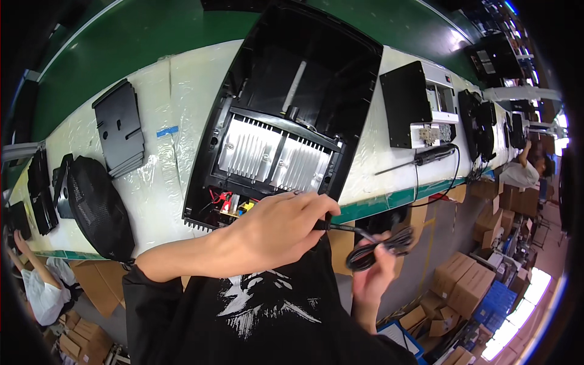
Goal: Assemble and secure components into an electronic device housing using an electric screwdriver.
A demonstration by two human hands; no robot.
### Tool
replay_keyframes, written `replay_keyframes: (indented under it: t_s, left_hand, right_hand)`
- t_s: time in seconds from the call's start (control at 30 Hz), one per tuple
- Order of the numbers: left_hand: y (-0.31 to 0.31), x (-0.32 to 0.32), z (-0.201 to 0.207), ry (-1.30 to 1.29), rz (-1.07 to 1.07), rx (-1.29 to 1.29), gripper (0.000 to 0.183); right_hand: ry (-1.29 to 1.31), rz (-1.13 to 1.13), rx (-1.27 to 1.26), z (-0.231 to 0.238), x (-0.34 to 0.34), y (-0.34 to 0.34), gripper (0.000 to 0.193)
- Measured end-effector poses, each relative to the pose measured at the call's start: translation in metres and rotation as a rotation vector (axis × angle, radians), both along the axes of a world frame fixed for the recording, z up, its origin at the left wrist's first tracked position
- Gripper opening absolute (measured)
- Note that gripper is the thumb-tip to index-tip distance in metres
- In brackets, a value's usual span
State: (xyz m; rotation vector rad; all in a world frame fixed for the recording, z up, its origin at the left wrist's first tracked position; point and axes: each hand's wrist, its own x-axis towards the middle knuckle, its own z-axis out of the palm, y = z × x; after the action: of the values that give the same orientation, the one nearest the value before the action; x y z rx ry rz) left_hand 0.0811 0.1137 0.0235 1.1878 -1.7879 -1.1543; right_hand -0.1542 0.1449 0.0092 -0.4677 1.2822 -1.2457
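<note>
A large black plastic housing [328, 79] lies open on the bench in front of me. Two finned silver heat sinks [246, 146] sit side by side inside it, and a circuit board [230, 204] with red and yellow parts shows at its near left. My left hand [283, 225] reaches across the housing's near edge, fingers curled round the thick black end of a cable; the tip is hidden under the fingers. Off the bench edge to the right, my right hand [374, 274] grips the coiled black cable [380, 249], which runs across to the left hand.
Flat black panels [118, 128] are stacked left, beside a black mesh-covered part [100, 207]. On the right lie a corded power screwdriver [435, 155] and a black and white metal unit [420, 103]. Cardboard boxes [462, 277] stand on the floor. Other people work at both ends.
</note>
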Motion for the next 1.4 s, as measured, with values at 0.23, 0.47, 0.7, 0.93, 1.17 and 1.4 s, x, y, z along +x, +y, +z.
replay_keyframes:
  t_s: [0.23, 0.47, 0.7, 0.93, 1.17, 1.4]
  left_hand:
    - [0.008, -0.001, 0.002, -0.202, -0.152, -0.174, 0.030]
    - [0.006, 0.010, -0.004, -0.306, -0.164, -0.163, 0.048]
    - [0.004, 0.009, -0.006, -0.181, -0.039, -0.168, 0.023]
    - [0.010, 0.005, -0.012, -0.220, -0.074, -0.226, 0.017]
    - [0.006, 0.006, -0.014, -0.220, -0.108, -0.144, 0.020]
    - [-0.001, 0.005, -0.009, -0.288, -0.139, -0.066, 0.019]
  right_hand:
    - [0.926, 0.808, -0.353, 0.006, -0.005, 0.014, 0.016]
    - [0.573, 0.962, -0.129, -0.010, 0.029, -0.024, 0.014]
    - [0.325, 0.947, -0.015, -0.006, 0.023, -0.046, 0.027]
    - [0.547, 0.942, -0.493, -0.012, 0.021, -0.041, 0.038]
    - [0.436, 0.958, -0.131, -0.012, 0.017, -0.039, 0.038]
    - [0.199, 0.993, 0.001, -0.041, 0.009, -0.043, 0.029]
